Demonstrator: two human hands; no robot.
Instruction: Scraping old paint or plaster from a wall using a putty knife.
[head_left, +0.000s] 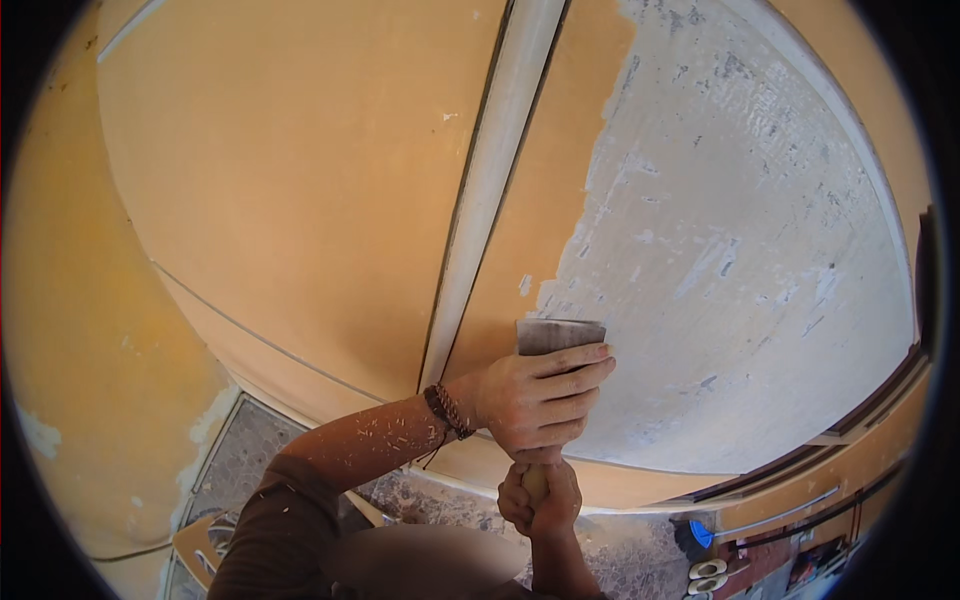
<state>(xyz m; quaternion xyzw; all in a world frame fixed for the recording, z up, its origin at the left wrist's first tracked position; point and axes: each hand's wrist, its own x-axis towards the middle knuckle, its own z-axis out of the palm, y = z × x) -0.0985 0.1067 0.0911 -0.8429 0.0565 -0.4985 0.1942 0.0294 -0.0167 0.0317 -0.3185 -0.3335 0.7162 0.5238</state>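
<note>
A wide metal scraper blade (561, 336) rests against the wall at the ragged border between orange paint (559, 217) and the bare grey-white surface (697, 292). My left hand (551, 401), a braided bracelet at its wrist, lies over the blade's lower part with the fingers curled around its right side. Just below, my right hand (541, 499) is closed around the scraper's light-coloured handle (535, 484). Pale paint flakes stick to my left forearm. Part of the handle is hidden by my hands.
A pale vertical pipe or strip (491, 165) runs up the wall left of the blade. Below lie a patterned floor (630, 555), a blue broom (699, 534) and pale footwear (707, 576). A tan plastic chair (196, 551) stands at lower left.
</note>
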